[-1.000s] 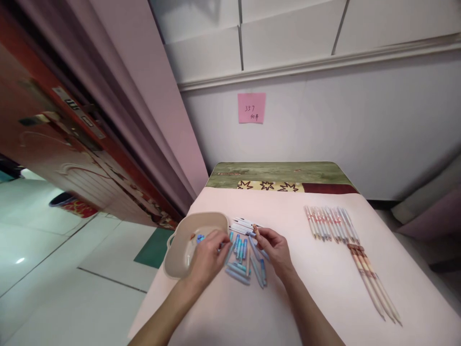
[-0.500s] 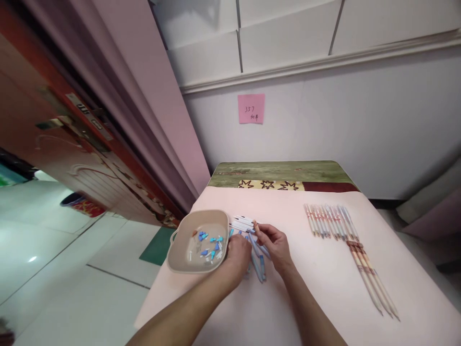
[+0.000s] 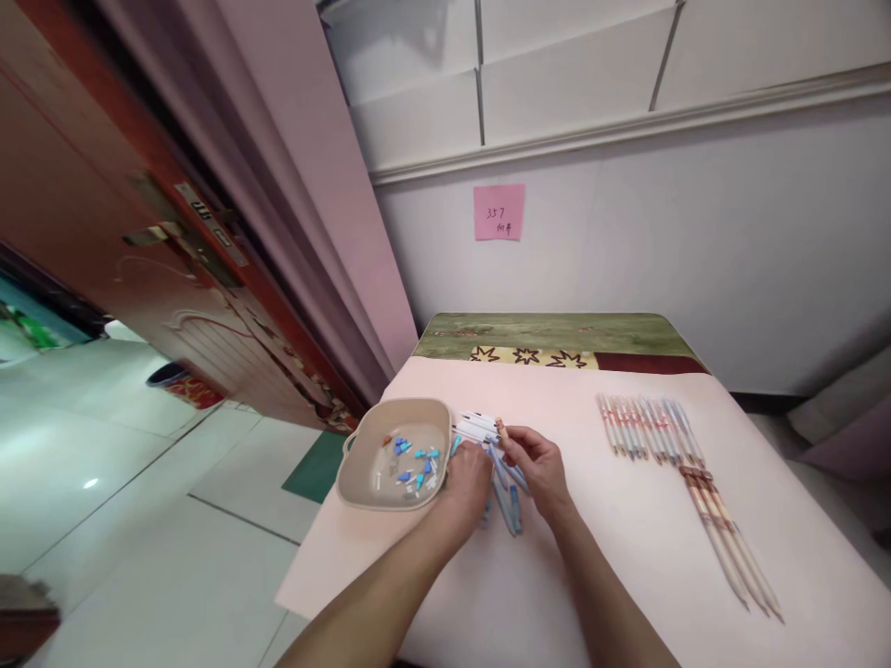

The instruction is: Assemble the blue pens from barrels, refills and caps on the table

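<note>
Right hand (image 3: 547, 468): narrow pinch, thumb against fingers, on a brown-and-cream pen barrel (image 3: 501, 431). Its end stands clear above the fingertips, probably so that end is free to work on; the lower part is hidden in the hand.

Left hand (image 3: 468, 482): low over the pile, back of the hand to the camera, fingers curled under. Whether it grips anything, cannot tell. The two hands are near each other, which suits small parts passing a short way.

Blue pen barrels (image 3: 505, 506): loose pile, partly under the left hand, between both hands and within easy reach of either. White refills (image 3: 477, 430) lie just beyond, roughly side by side, dark tips showing.

Beige basin (image 3: 349, 475): by the table's left edge, beside the left hand. Small blue clip-like pieces (image 3: 404, 477) and white bits inside; the raised wall likely stops them rolling off.

Right side of the pale pink tabletop (image 3: 626, 575): slim pens (image 3: 623, 431) in a close row, three brown-and-cream pens (image 3: 724, 533) slanting nearer the person. Side by side, they read as sorted by kind, well apart from the loose pile.
</note>
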